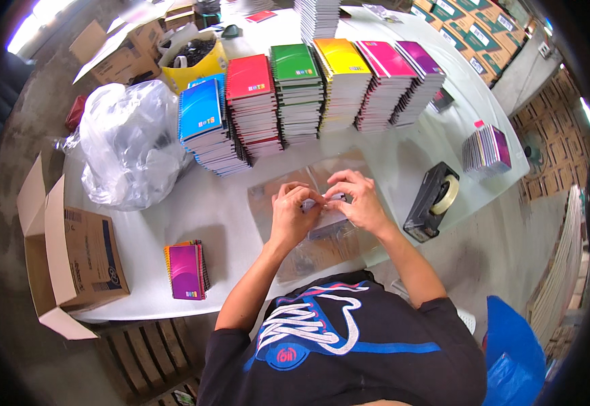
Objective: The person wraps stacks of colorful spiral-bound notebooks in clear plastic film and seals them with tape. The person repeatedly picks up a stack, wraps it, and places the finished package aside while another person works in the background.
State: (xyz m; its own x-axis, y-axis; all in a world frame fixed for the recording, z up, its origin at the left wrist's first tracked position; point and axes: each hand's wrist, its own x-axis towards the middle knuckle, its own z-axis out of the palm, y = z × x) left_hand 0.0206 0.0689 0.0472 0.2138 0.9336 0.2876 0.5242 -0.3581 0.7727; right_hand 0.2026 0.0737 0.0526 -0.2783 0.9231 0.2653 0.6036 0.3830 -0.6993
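Observation:
My left hand [293, 211] and my right hand [359, 203] meet in front of me, fingertips pinched together. Between them shows a bit of something small and whitish, too hidden by the fingers to name. Below both hands lies a flat brown panel with a glossy, see-through cover [308, 262], resting on the white-covered table [149, 271]. A black tape dispenser [425, 215] with a roll of pale tape stands just right of my right hand. To the left of my left forearm sits a short stack of small spiral notebooks [186, 271], purple on top.
Tall stacks of spiral notebooks in blue [201, 111], red [248, 78], green [295, 64], yellow [341, 57], pink and purple line the far side. A bundled clear plastic bag [129, 145] and an open cardboard box [82, 264] flank the left. Another small stack [485, 150] stands right.

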